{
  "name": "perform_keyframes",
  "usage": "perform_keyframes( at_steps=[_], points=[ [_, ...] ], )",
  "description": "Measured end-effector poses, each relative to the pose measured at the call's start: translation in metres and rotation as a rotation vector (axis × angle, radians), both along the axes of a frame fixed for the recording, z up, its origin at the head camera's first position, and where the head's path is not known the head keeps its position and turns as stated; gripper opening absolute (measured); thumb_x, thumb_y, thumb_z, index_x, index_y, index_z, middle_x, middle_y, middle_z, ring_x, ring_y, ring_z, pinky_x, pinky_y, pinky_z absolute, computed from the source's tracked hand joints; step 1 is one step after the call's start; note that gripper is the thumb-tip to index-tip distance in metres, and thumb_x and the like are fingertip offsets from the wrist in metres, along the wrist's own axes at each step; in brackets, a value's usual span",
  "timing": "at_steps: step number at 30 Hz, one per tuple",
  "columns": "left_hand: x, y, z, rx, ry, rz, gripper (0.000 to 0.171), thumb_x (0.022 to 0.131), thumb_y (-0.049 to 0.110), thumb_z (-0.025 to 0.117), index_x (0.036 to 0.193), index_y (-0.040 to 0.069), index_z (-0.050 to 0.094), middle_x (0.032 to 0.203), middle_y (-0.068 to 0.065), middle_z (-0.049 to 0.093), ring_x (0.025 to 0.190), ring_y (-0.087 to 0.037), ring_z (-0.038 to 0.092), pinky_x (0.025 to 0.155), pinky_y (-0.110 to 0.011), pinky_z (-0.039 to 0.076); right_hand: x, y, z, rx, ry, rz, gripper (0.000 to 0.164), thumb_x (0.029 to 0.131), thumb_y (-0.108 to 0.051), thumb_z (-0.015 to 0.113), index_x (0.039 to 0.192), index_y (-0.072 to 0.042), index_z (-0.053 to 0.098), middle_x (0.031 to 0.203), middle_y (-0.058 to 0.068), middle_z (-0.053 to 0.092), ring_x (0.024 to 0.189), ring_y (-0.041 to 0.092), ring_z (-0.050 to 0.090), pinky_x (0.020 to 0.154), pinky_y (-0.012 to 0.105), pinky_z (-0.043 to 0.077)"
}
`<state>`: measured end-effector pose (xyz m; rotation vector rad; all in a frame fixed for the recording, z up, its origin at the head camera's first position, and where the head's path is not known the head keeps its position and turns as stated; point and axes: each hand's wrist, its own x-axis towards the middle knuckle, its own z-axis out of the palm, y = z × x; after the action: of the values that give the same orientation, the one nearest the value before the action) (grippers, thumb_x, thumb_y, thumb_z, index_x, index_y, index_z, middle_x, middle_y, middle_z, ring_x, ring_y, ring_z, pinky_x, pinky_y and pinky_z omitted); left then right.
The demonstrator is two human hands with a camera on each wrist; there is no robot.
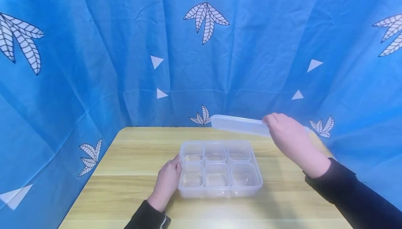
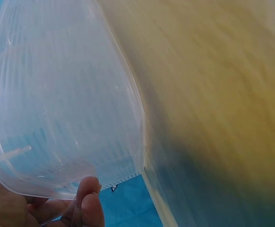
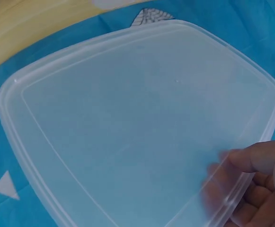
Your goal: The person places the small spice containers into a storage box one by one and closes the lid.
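Note:
A clear plastic container (image 1: 220,191) with several small compartments, which look empty, sits on the wooden table. At its left side my left hand (image 1: 166,180) holds the edge. The left wrist view shows my curled fingers (image 2: 91,201) against the container's ribbed outer wall (image 2: 66,104). Raised above the table, behind and right of the container, is a translucent rectangular lid (image 1: 238,124). My right hand (image 1: 287,136) grips the lid by its right end. In the right wrist view the thumb lies on the near face of the lid (image 3: 142,109), and the other fingers show through from behind.
The light wooden table (image 1: 138,173) has rounded far corners. A blue curtain (image 1: 257,54) with leaf and triangle prints hangs behind it and at both sides, close to the table's edges.

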<state>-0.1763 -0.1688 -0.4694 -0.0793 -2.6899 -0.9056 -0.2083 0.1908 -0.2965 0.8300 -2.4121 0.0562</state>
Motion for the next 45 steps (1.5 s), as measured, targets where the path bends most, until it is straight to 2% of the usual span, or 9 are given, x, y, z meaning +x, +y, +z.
perform_keyframes(
  at_steps=[9,16,25,27,29,32,34,39,45],
  points=[
    [-0.001,-0.001,-0.002,0.008,-0.026,-0.007,0.039,0.103,0.012,0.051,0.137,-0.008,0.055,0.091,-0.018,0.067,0.068,-0.019,0.058,0.061,-0.035,0.054,0.0,-0.027,-0.022,0.066,0.095,0.077,0.038,0.075,0.018,0.072,0.109,0.004,0.062,0.094,0.014,0.065,0.085,0.031,0.062,0.069,0.041,0.055],
    [-0.001,-0.002,-0.002,0.01,-0.034,-0.012,0.039,0.104,0.012,0.051,0.138,-0.007,0.054,0.088,-0.014,0.066,0.065,-0.016,0.055,0.058,-0.031,0.052,-0.001,-0.046,-0.042,0.045,0.247,0.191,0.035,0.074,0.018,0.072,0.105,0.004,0.064,0.089,0.013,0.065,0.076,0.029,0.062,0.06,0.036,0.053],
    [0.0,-0.002,-0.001,0.003,-0.004,-0.021,0.038,0.103,0.009,0.051,0.136,-0.009,0.055,0.098,-0.024,0.068,0.086,-0.038,0.068,0.075,-0.049,0.059,0.006,-0.059,-0.07,0.09,0.334,0.226,0.038,0.07,0.009,0.083,0.104,0.004,0.066,0.091,0.014,0.068,0.077,0.028,0.066,0.059,0.035,0.055],
    [0.001,-0.001,-0.001,0.01,-0.004,-0.021,0.038,0.103,0.009,0.051,0.136,-0.009,0.055,0.099,-0.025,0.068,0.09,-0.04,0.068,0.078,-0.051,0.058,0.009,-0.06,-0.076,0.088,0.339,0.236,0.029,0.077,0.009,0.075,0.104,0.003,0.066,0.091,0.013,0.068,0.077,0.027,0.066,0.059,0.035,0.055],
    [0.0,-0.001,-0.001,0.016,-0.008,-0.019,0.038,0.103,0.009,0.052,0.136,-0.008,0.055,0.098,-0.024,0.068,0.087,-0.038,0.068,0.076,-0.05,0.059,0.012,-0.062,-0.082,0.08,0.337,0.252,0.018,0.089,0.008,0.06,0.104,0.002,0.066,0.092,0.013,0.068,0.077,0.027,0.065,0.06,0.035,0.054],
    [0.0,-0.001,-0.001,0.015,-0.011,-0.02,0.038,0.103,0.009,0.052,0.136,-0.008,0.055,0.096,-0.021,0.068,0.078,-0.029,0.066,0.07,-0.044,0.059,0.018,-0.065,-0.091,0.072,0.312,0.279,0.032,0.1,0.002,0.034,0.106,0.001,0.066,0.092,0.011,0.067,0.077,0.025,0.064,0.06,0.033,0.053],
    [0.0,-0.001,-0.001,0.013,-0.01,-0.027,0.037,0.102,0.009,0.052,0.136,-0.007,0.056,0.096,-0.021,0.068,0.075,-0.026,0.063,0.067,-0.04,0.057,0.022,-0.067,-0.096,0.059,0.284,0.297,0.038,0.1,-0.001,0.029,0.105,-0.001,0.066,0.093,0.01,0.067,0.077,0.024,0.064,0.06,0.032,0.053],
    [0.0,-0.002,-0.003,0.018,0.035,-0.055,0.03,0.103,0.012,0.053,0.131,0.004,0.063,0.1,-0.02,0.071,0.088,-0.034,0.068,0.076,-0.05,0.058,0.031,-0.071,-0.107,0.027,0.214,0.315,0.022,0.086,0.003,0.054,0.102,-0.004,0.068,0.093,0.006,0.068,0.076,0.021,0.065,0.06,0.031,0.055],
    [-0.001,-0.006,-0.004,0.052,0.038,-0.079,0.028,0.1,0.016,0.06,0.127,0.012,0.065,0.104,-0.011,0.072,0.098,-0.033,0.068,0.085,-0.052,0.056,0.039,-0.074,-0.117,0.032,0.129,0.281,0.028,0.076,0.002,0.076,0.101,-0.008,0.07,0.095,0.003,0.069,0.08,0.019,0.066,0.064,0.03,0.055]
  ],
)
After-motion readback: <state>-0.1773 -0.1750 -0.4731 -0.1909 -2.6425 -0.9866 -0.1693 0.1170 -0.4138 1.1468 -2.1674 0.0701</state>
